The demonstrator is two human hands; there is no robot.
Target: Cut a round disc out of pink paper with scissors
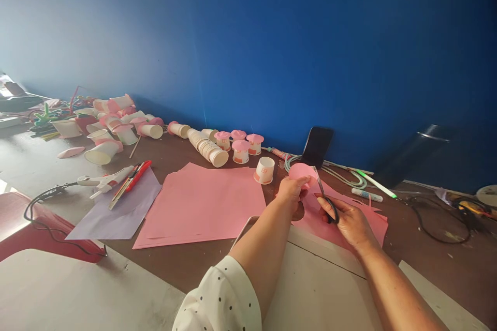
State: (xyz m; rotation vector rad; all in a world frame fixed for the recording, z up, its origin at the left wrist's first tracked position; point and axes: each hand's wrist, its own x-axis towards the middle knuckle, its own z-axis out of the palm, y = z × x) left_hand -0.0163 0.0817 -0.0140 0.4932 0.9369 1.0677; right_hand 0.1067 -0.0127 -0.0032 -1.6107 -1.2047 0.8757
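My left hand (294, 193) pinches a round piece of pink paper (301, 170), thumb on top, holding it up over the table. In my right hand (349, 220) is a pair of scissors (331, 209) with black handles. Their blades point up and lie against the right edge of the pink circle; whether they are parted I cannot make out. Beneath both hands lie pink paper sheets (375, 217), partly covered by my fingers. Left of my hands, a white paper cup (264, 170) with a window and bricks drawn on it stands upside down.
Pink sheets (209, 207) lie left of my arm. Further left, a red cutter (134, 178) and a glue gun (103, 182) rest on lilac paper (128, 217). Stacked cups (207, 149) and pink-roofed cups (241, 153) line the back. A phone (317, 146) leans against the blue wall.
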